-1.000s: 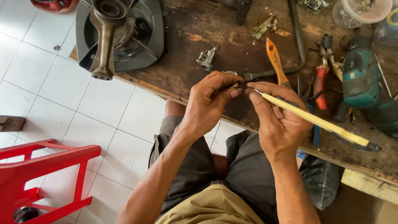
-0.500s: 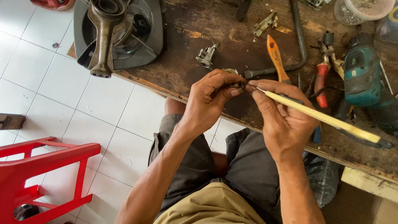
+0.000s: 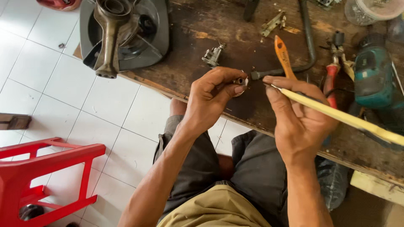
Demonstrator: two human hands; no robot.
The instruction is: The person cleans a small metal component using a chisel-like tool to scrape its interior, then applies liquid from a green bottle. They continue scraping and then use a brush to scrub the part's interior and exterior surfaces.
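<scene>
We look straight down over a seated person's lap at a dark, stained wooden workbench point(image 3: 202, 33) that fills the upper right of the frame. The left hand point(image 3: 210, 98), at centre frame, pinches a small silvery metal part point(image 3: 241, 82) between thumb and fingertips; the grip is tight and narrow, fingers curled around it. The part sits just above the bench's near edge, and its exact shape is too small for us to tell. The right hand point(image 3: 296, 117), right of centre, is closed around a yellow-handled tool point(image 3: 336, 115), likely a small brush or pick. Its thin tip points left toward the metal part and ends just beside it; the handle runs out to the right edge of the frame.

On the bench behind the hands: an orange-handled brush point(image 3: 283, 52) lying just above the right hand's fingers, a bent dark metal rod point(image 3: 309, 42), red-handled pliers point(image 3: 332, 73), a teal power drill point(image 3: 372, 77) at the right edge, and a small grey metal fitting point(image 3: 213, 55) above the left hand. At upper left, an engine connecting rod point(image 3: 108, 40) lies on a dark round housing point(image 3: 155, 38) at the bench corner. A red plastic stool point(image 3: 38, 168) stands on the white tiled floor point(image 3: 63, 92) at lower left.
</scene>
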